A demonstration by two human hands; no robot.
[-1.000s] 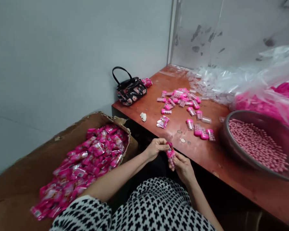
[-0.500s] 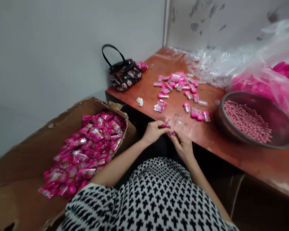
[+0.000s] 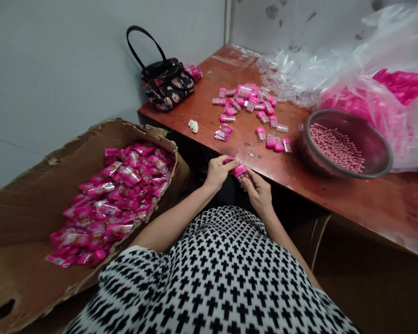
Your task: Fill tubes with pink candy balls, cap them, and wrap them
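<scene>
At the table's front edge my left hand (image 3: 218, 173) is closed on a pink printed wrapper (image 3: 229, 159), partly hidden by the fingers. My right hand (image 3: 259, 191) grips a small clear bottle with a pink cap (image 3: 239, 170) and pink beads inside. The cap end points towards the left hand and lies right by the wrapper; whether it is inside the wrapper I cannot tell. Just beyond the hands, a few flat pink wrappers (image 3: 223, 132) lie on the table. Similar filled bottles (image 3: 244, 99) are heaped farther back.
Left of me stands a torn cardboard box (image 3: 24, 204) with many pink packets (image 3: 125, 176). On the red-brown table (image 3: 209, 93) are a flowered handbag (image 3: 169, 86), a white scrap (image 3: 193, 125), a bowl (image 3: 379, 162) of pink beads (image 3: 336, 146), clear tubes (image 3: 292, 83) and a bag of pink pieces (image 3: 365, 102).
My view has shifted, so the table and box appear higher and farther left. The right hand has turned the bottle so its pink cap shows between the hands; both hands keep their hold.
</scene>
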